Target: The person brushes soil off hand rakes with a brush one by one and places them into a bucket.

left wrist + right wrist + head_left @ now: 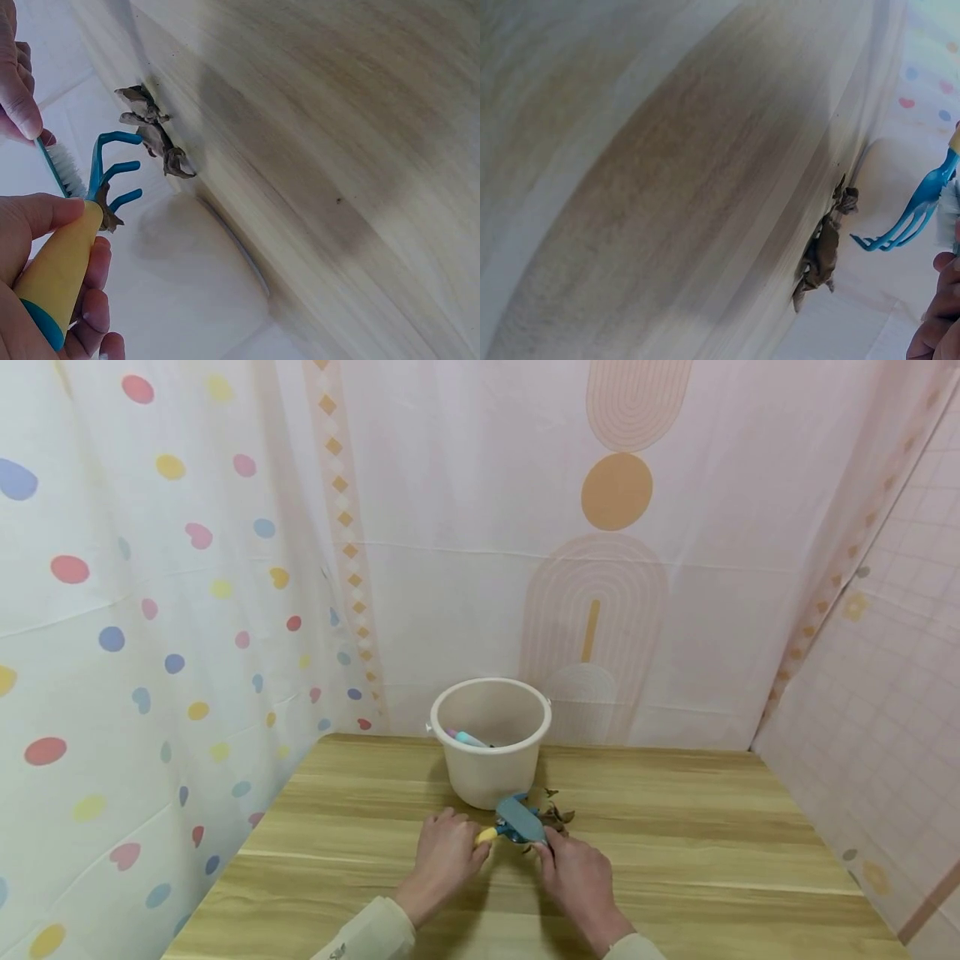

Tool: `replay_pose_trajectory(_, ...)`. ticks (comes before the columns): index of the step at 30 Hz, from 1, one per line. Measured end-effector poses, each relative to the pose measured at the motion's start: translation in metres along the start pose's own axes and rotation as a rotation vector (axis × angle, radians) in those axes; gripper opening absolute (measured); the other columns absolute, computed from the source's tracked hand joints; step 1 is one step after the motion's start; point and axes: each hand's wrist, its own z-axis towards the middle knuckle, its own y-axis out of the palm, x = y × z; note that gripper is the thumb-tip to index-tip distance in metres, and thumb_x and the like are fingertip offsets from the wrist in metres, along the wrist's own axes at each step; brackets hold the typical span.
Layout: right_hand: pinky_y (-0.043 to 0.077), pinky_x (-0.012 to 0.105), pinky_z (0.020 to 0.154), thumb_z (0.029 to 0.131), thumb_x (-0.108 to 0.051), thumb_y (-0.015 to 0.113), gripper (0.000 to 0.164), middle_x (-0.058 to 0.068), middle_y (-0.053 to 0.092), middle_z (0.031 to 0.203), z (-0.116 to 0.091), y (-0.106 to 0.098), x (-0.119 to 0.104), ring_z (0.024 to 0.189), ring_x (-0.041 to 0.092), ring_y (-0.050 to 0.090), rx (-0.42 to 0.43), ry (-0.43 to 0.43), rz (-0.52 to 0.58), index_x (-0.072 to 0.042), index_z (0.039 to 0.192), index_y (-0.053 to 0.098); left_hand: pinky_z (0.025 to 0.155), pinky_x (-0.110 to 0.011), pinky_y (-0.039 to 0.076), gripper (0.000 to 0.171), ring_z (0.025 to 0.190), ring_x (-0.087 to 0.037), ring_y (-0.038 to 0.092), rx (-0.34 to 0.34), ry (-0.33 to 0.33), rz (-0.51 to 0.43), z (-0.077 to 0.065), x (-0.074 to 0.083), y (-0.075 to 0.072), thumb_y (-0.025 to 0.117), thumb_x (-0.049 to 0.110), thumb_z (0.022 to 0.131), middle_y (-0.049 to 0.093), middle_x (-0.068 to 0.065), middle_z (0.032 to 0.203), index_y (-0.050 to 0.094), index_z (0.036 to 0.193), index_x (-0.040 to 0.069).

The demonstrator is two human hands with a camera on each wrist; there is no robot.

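My left hand (447, 846) grips the yellow handle of a small hand rake (64, 262) with three bent blue tines. A scrubbing brush (521, 820) with a flat teal back is pinched by its end in my right hand (583, 870). In the left wrist view, its white bristles (66, 171) face the base of the tines, right up against the rake. Brown dry leaves (823, 255) lie on the table below and beside the tools. One leaf piece (109, 210) shows at the rake's neck. Both tools are held above the wooden table (675, 827).
A cream bucket (491, 777) stands just beyond the hands, with a purple and light-blue object (470, 739) inside. Behind the table hangs a patterned curtain (450, 568); a dotted curtain (217, 635) hangs on the left. Small dark crumbs (339, 200) dot the tabletop.
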Motion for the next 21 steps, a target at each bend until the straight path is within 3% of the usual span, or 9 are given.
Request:
replay_pose_trajectory(7,0.042,0.036,0.043,0.089,-0.024,0.072,0.02,0.008,0.068,0.072,0.002,-0.001,0.011,0.055,0.024,0.062,-0.016,0.052,-0.014,-0.009,0.103,0.073,0.065,-0.037,0.043,0.024,0.065,-0.015,0.049,0.004,0.005,0.015,0.0,-0.003,0.0,0.078,0.028,0.079,0.057,0.004,0.064,0.065,0.065,0.014)
replay_pose_trajectory(12,0.046,0.039,0.047,0.09,-0.024,0.072,0.024,0.009,0.071,0.08,0.003,-0.006,0.012,0.062,0.028,0.066,-0.021,0.115,0.0,-0.008,0.109,0.074,0.063,-0.036,0.041,0.023,0.065,-0.016,0.049,0.008,-0.006,0.017,0.001,-0.005,0.0,0.079,0.027,0.078,0.057,0.004,0.064,0.066,0.065,0.014)
replay_pose_trajectory(17,0.044,0.034,0.044,0.09,-0.027,0.071,0.027,0.007,0.072,0.081,0.003,-0.006,0.0,0.059,0.024,0.065,0.015,0.004,0.036,-0.01,0.11,0.073,0.062,-0.034,0.04,0.02,0.065,-0.015,0.049,0.008,0.018,0.012,0.003,-0.003,-0.001,0.08,0.028,0.077,0.06,0.004,0.066,0.069,0.067,0.014)
replay_pose_trajectory(21,0.041,0.032,0.04,0.089,-0.027,0.072,0.02,0.004,0.069,0.072,0.003,-0.002,-0.005,0.053,0.022,0.063,0.028,-0.066,-0.033,-0.011,0.102,0.074,0.063,-0.034,0.041,0.018,0.065,-0.014,0.048,0.011,0.036,0.013,0.003,-0.001,0.0,0.08,0.028,0.076,0.06,0.004,0.067,0.072,0.071,0.013)
